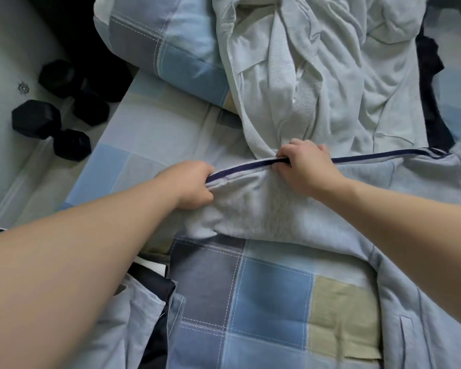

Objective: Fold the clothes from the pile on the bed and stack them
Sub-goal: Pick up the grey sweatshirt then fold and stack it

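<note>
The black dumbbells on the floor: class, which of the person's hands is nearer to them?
Left. The left hand grips the grey garment by its navy-trimmed edge, to the right of the dumbbells; the right hand grips the same edge farther right.

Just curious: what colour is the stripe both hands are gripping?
The stripe is dark navy, on the pale grey garment; clearest in the head view.

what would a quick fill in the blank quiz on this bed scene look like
The left hand and the right hand both grip the grey garment by its ____ trim.
The black dumbbells lie on the ____, left of the bed.
The bedcover's beige square lies nearer the ____ forearm.
Missing words: navy; floor; right
</note>
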### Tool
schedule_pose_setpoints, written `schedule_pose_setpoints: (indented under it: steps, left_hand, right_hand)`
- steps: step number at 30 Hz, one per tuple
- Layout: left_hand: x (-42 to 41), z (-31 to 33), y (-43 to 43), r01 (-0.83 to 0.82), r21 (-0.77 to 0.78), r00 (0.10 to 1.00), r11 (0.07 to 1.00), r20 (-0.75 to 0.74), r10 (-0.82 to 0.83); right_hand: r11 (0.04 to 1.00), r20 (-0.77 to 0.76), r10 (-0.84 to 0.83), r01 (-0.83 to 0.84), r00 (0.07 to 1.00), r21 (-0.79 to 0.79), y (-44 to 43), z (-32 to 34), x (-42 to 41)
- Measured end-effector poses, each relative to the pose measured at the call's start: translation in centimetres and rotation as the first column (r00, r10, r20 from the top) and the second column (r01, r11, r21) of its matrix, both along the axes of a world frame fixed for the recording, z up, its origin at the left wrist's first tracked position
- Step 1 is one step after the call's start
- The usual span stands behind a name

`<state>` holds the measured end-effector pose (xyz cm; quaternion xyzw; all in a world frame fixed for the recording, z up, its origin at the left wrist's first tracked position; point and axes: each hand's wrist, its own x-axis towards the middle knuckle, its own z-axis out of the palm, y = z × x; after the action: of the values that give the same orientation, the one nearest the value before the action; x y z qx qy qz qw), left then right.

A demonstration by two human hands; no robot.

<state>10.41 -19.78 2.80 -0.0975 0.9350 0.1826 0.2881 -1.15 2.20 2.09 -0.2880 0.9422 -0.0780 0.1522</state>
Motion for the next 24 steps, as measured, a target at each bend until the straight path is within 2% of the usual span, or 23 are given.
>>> schedule_pose_setpoints:
  steps: [3, 6, 8, 10, 12, 14, 16, 17, 19, 20, 22, 24]
  left_hand:
    - [1.0, -0.7, -2.4, -0.236, 0.076, 0.968, 0.969, 0.101, 0.228]
    - [2.0, -1.8, -4.7, -0.436, 0.14, 0.9, 0.889, 0.079, 0.429]
    - [2.5, -2.9, -5.6, -0.48, 0.078, 0.877, 0.874, 0.016, 0.481]
    - [3.1, -3.8, -5.9, -0.498, -0.051, 0.865, 0.866, -0.095, 0.492]
    - [3.8, -4.0, -5.7, -0.47, -0.193, 0.879, 0.862, -0.19, 0.437]
    - [4.2, -3.7, -4.7, -0.37, -0.286, 0.911, 0.884, -0.3, 0.284]
    - [3.9, -3.2, -2.9, -0.178, -0.239, 0.91, 0.954, -0.41, 0.067]
    - [3.6, -3.1, -1.9, -0.035, -0.186, 0.912, 0.982, -0.409, -0.045]
    - [3.0, -3.4, 0.2, 0.205, -0.078, 0.941, 0.976, -0.258, -0.218]
    - [2.9, -3.8, 1.1, 0.254, -0.048, 0.958, 0.966, -0.126, -0.259]
    - [3.2, -4.8, 2.0, 0.224, -0.061, 0.967, 0.973, 0.14, -0.214]
    - [3.8, -5.5, 2.2, 0.15, -0.107, 0.95, 0.983, 0.289, -0.114]
  right_hand:
    - [1.0, 0.008, -0.014, 0.014, 1.0, 0.017, -1.0, -0.6, 0.4]
    - [0.999, -0.001, -0.041, 0.041, 0.999, 0.031, -2.1, -1.6, 1.0]
    - [0.996, -0.024, -0.077, 0.078, 0.997, 0.047, -2.8, -2.6, 1.5]
    - [0.992, -0.061, -0.115, 0.117, 0.992, 0.036, -3.8, -3.5, 2.3]
    - [0.988, -0.096, -0.151, 0.15, 0.984, -0.024, -4.3, -4.2, 3.8]
    - [0.973, -0.122, -0.226, 0.218, 0.967, -0.074, -3.6, -4.9, 5.7]
    - [0.931, -0.118, -0.364, 0.363, 0.924, -0.028, -1.8, -5.7, 7.3]
    - [0.893, -0.1, -0.445, 0.449, 0.89, 0.026, -0.9, -6.2, 8.0]
    - [0.812, -0.015, -0.566, 0.561, 0.824, 0.16, 0.2, -7.0, 8.9]
    - [0.796, 0.05, -0.59, 0.57, 0.806, 0.206, 0.2, -7.4, 9.2]
    - [0.82, 0.2, -0.566, 0.52, 0.8, 0.239, -0.6, -8.0, 9.5]
    - [0.919, 0.375, -0.388, 0.323, 0.842, 0.226, -1.7, -7.9, 9.8]
